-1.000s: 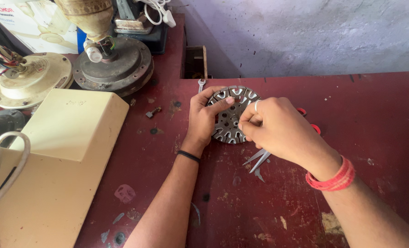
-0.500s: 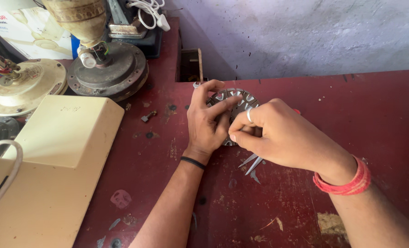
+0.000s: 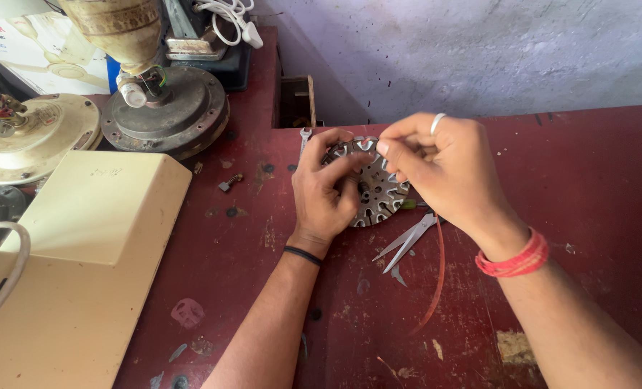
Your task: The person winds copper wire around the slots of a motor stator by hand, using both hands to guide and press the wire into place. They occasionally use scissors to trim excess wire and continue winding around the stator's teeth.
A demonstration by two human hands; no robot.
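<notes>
dark red worn table (image 3: 587,187) with chipped paint and stains, rough grey wall (image 3: 479,50) behind. at left a cream plastic housing (image 3: 83,245) fills the near corner, a dark round motor base (image 3: 166,115) and a cream fan motor cover (image 3: 33,137) farther back, white cable with plug (image 3: 231,21) on top of clutter. small screw-like bit (image 3: 227,184) lies loose between the housing and the hands. scissors (image 3: 407,241) lie open on the table just below the right hand, a thin red strip (image 3: 440,277) curving down beside them. small spanner (image 3: 304,137) just behind the left hand. round metal stator disc (image 3: 378,191) sits mid table between both hands, grey, slotted teeth around its rim, dark hole at centre; partly hidden by fingers. left hand (image 3: 324,194), black band on wrist, fingers closed on the disc's left edge, thumb over the top. right hand (image 3: 447,169), ring on a finger and red threads on the wrist, fingertips pinched together at the disc's upper rim; cannot tell whether something thin is held in the pinch.
</notes>
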